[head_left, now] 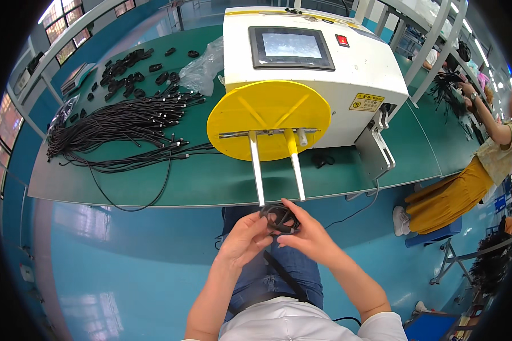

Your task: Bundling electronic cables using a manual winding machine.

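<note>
A coiled black cable (280, 219) is held between my two hands, just off the front edge of the table and above my lap. My left hand (246, 237) grips the coil's left side with bent fingers. On its right side my right hand (308, 232) is closed round it, thumb and fingers pressing on the loops. Right beyond the coil, two prongs (257, 169) stick out toward me from a round yellow disc (269, 113) on a white machine (347, 74). No cable is wound on the prongs.
A bundle of straight black cables (114, 128) lies on the green table (210, 184) at left, one looping over the front edge. Behind it are several small coiled cables (125, 74) and a clear plastic bag (202, 68). A metal bracket (375, 150) juts out at right. A co-worker (483, 165) sits farther right.
</note>
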Available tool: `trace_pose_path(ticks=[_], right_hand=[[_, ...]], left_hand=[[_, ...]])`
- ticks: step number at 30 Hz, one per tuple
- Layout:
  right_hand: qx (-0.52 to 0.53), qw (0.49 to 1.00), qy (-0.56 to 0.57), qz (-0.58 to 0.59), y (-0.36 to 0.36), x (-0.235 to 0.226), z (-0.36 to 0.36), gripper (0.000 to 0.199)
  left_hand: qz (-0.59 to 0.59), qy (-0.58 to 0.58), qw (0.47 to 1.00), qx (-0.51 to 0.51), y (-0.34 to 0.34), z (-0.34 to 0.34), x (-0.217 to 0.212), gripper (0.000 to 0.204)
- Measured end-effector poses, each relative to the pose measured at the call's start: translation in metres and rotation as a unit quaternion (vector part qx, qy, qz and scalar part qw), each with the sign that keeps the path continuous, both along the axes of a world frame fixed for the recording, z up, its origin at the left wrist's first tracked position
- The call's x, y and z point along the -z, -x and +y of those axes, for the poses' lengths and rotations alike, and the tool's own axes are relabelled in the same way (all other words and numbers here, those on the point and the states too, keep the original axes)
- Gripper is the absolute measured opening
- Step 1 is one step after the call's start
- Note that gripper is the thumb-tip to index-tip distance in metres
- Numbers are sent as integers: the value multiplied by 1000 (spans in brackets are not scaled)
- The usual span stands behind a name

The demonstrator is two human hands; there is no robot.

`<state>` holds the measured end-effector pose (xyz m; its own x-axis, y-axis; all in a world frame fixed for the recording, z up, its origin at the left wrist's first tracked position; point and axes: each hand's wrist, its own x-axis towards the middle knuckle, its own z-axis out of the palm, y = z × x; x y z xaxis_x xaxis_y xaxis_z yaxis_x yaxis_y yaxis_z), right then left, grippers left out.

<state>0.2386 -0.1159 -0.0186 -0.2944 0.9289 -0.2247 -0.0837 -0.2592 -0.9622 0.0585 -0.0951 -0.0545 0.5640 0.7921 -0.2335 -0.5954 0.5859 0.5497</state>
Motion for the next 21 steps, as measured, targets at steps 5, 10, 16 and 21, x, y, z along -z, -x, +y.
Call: trace_pose_path(ticks=[5,10,16,21], right_hand=[[-39,967,-174,-184,0,1,-1,65],[-108,977,-156,-100,-13,-6,0,68],[-105,945,-250,-183,-9,-11,-3,70],[-69,919,-320,-218,-2,-17,-3,71]], left_hand=[[-58,44,997,7,5,-5,-4,30],[-113,-9,993,46,12,-10,10,31],[-147,-33,988,23,7,-16,7,30],[-107,-18,994,-18,1,-18,-11,32]])
